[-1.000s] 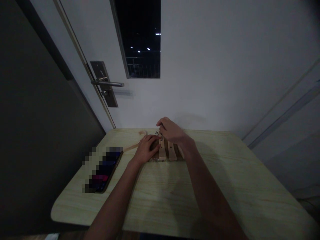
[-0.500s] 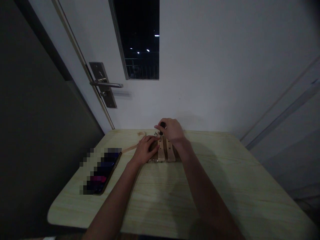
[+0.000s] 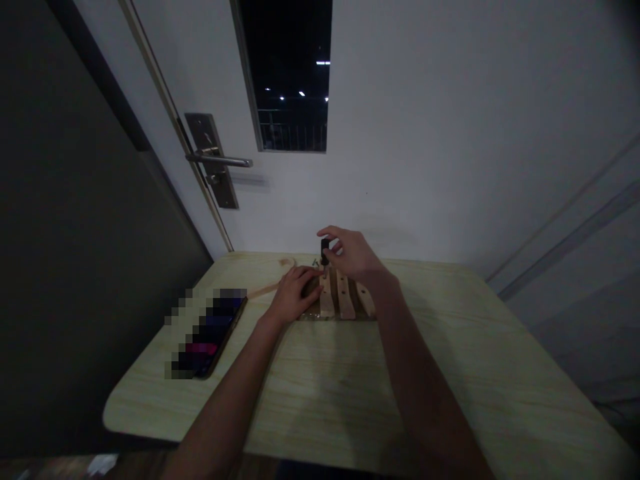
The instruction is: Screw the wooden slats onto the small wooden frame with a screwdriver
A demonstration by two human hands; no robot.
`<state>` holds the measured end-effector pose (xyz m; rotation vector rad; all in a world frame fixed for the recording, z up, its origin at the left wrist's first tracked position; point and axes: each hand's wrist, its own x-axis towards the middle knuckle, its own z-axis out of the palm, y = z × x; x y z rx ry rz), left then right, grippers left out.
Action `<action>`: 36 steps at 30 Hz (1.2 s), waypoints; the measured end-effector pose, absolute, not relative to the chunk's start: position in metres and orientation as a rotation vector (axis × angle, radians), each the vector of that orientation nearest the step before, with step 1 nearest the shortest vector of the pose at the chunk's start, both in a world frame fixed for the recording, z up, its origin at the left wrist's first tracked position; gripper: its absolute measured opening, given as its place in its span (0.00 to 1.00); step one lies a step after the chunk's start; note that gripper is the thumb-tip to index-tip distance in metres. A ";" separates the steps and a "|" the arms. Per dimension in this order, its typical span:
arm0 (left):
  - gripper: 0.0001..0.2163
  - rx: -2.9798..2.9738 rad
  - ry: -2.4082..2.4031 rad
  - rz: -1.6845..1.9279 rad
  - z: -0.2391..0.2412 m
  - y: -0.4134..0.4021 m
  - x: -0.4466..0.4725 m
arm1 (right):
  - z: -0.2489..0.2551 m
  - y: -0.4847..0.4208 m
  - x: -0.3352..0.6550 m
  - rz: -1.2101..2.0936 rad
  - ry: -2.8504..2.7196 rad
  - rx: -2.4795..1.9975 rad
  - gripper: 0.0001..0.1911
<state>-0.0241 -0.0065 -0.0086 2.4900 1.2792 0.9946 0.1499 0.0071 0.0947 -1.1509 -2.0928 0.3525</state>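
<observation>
On table [image 3: 310,387], wooden strips [image 3: 346,303], right hand [image 3: 354,255] on screwdriver [image 3: 325,245]

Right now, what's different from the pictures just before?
The right hand has shifted slightly right and its fingers have opened out around the black handle, hidden at first and now showing. I can't tell whether it has let go. More of the wooden strips shows too. The left hand stays beside them, and the phone hasn't moved.
</observation>
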 end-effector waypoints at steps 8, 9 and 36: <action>0.15 2.494 1.287 0.982 -0.007 -0.007 -0.024 | 0.099 0.006 0.150 0.309 -2.086 -1.167 0.11; 0.15 2.496 1.287 0.979 -0.007 -0.007 -0.024 | 0.099 0.006 0.150 0.290 -2.083 -1.198 0.09; 0.14 2.499 1.277 0.997 -0.007 -0.007 -0.024 | 0.095 0.011 0.153 0.238 -2.119 -1.188 0.08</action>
